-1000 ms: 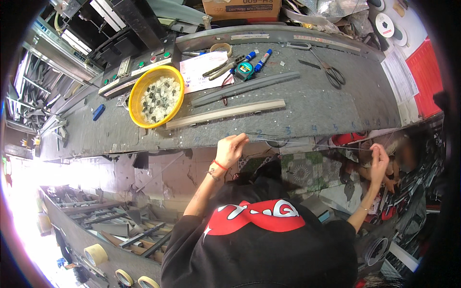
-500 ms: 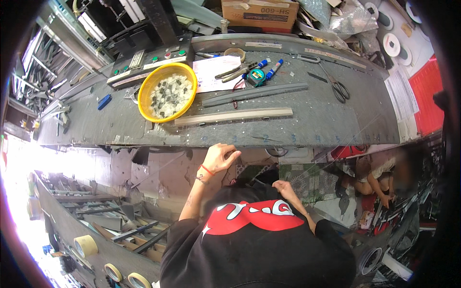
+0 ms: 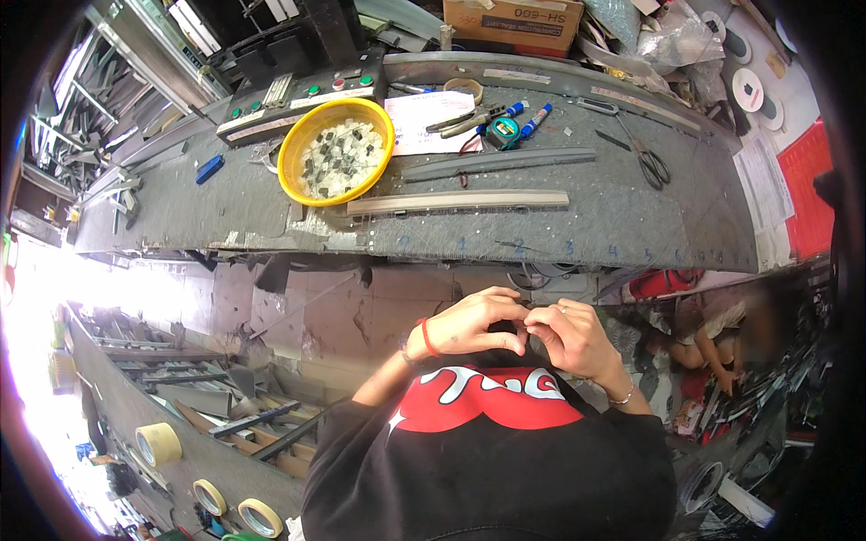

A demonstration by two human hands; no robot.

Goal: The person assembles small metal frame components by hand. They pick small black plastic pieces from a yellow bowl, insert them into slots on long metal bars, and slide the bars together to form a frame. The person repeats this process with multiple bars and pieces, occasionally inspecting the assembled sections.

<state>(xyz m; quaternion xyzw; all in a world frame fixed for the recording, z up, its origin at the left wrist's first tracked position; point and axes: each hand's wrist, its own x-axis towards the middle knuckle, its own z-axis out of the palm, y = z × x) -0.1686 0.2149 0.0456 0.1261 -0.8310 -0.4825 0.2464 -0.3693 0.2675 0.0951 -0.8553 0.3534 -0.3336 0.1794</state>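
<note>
My left hand (image 3: 474, 323), with a red band at its wrist, and my right hand (image 3: 575, 337), with a thin bracelet, meet in front of my black shirt. The fingertips of both are bent and pressed close together. Anything between them is hidden or too small to make out. Both hands are off the near edge of the grey workbench (image 3: 663, 216). On that bench lie a pale strip (image 3: 460, 202) and a grey strip (image 3: 505, 162). A yellow bowl (image 3: 287, 176) of small white and dark pieces stands left of them.
Behind the strips are a tape measure (image 3: 502, 133), pliers (image 3: 469, 121), blue markers and a paper sheet (image 3: 408, 126). Scissors (image 3: 652, 168) lie to the right, a blue tool (image 3: 209, 169) to the left. Tape rolls (image 3: 159, 444) sit lower left. Another person (image 3: 717, 347) crouches at right.
My left hand has moved right and down from the bench's front edge. My right hand has risen from low by my shirt to meet it. The head view has shifted slightly.
</note>
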